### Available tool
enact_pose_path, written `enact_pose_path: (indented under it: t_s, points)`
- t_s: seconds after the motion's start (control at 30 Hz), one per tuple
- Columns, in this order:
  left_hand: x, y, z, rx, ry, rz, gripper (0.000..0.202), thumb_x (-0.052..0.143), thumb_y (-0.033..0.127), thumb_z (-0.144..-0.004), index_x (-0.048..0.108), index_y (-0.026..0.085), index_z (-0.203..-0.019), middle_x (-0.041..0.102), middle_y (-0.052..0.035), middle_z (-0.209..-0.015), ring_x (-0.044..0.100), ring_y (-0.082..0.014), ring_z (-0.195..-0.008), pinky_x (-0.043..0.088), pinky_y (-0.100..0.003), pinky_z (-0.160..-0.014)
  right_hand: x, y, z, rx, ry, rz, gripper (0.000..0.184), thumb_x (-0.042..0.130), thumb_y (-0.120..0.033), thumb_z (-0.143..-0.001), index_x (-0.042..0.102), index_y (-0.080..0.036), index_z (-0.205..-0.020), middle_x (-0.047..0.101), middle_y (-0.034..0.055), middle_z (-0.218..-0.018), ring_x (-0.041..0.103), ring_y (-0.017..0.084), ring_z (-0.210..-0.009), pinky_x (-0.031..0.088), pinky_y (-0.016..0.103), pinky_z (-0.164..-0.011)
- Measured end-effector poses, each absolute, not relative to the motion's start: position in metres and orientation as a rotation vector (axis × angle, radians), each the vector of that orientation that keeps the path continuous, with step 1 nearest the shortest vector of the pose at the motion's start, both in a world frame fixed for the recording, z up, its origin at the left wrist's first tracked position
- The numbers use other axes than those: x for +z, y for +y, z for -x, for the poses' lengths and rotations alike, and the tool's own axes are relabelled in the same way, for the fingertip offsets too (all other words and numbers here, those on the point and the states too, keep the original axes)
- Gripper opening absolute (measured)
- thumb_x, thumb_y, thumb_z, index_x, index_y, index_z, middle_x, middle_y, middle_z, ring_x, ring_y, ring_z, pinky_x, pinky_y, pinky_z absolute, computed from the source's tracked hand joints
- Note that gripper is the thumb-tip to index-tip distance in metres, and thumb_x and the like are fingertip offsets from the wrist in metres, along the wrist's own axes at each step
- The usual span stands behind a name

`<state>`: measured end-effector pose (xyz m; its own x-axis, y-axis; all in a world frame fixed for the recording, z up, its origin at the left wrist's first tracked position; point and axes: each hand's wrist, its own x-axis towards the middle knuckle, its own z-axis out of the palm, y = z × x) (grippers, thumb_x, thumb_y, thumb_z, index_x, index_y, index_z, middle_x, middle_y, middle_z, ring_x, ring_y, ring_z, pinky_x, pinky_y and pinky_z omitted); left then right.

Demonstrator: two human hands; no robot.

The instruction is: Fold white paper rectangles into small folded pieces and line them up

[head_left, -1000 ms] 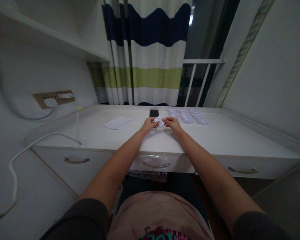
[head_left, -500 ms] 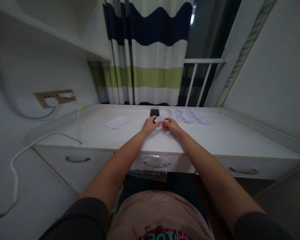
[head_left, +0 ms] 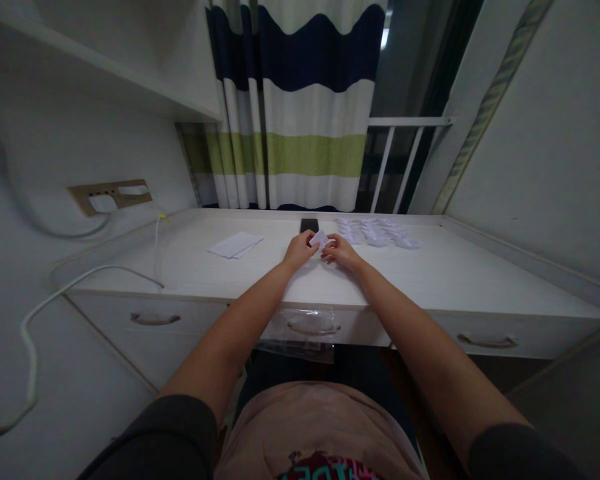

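Note:
My left hand (head_left: 299,249) and my right hand (head_left: 340,251) meet over the middle of the white desk (head_left: 430,273). Both pinch a small white piece of paper (head_left: 320,239) between their fingertips, just above the desk top. A black phone (head_left: 309,225) lies flat right behind the hands. To the right of it is a spread of several small folded white papers (head_left: 375,232). A few flat white sheets (head_left: 235,245) lie to the left of my left hand.
A striped curtain (head_left: 300,107) hangs behind the desk, with a white rail (head_left: 405,123) beside it. A white cable (head_left: 80,283) runs from the wall socket panel (head_left: 109,196) on the left. A clear plastic bag (head_left: 303,330) hangs at the middle drawer handle.
My hands have drawn closer together on the small paper, and the right hand has shifted a little to the left. The paper looks more folded than before.

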<state>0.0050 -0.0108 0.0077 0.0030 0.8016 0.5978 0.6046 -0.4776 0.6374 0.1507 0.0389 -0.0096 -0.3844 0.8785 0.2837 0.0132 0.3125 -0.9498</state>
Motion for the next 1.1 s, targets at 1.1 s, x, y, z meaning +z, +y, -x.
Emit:
enact_pose_path:
  t_s: [1.1]
  points:
    - [0.0101, -0.0142, -0.0062, 1.454, 1.475, -2.084, 0.018, 0.060, 0.015, -0.066, 0.054, 0.016, -0.083, 0.060, 0.0005, -0.076, 0.054, -0.0136, -0.072, 0.042, -0.024, -0.067, -0.0058, 0.0361, -0.1531, 1.248, -1.698, 0.648, 0.042, 0.067, -0.026, -0.059, 0.047, -0.022, -0.094, 0.064, -0.0035, -0.065, 0.064, 0.015, -0.064, 0.050, 0.029, -0.061]
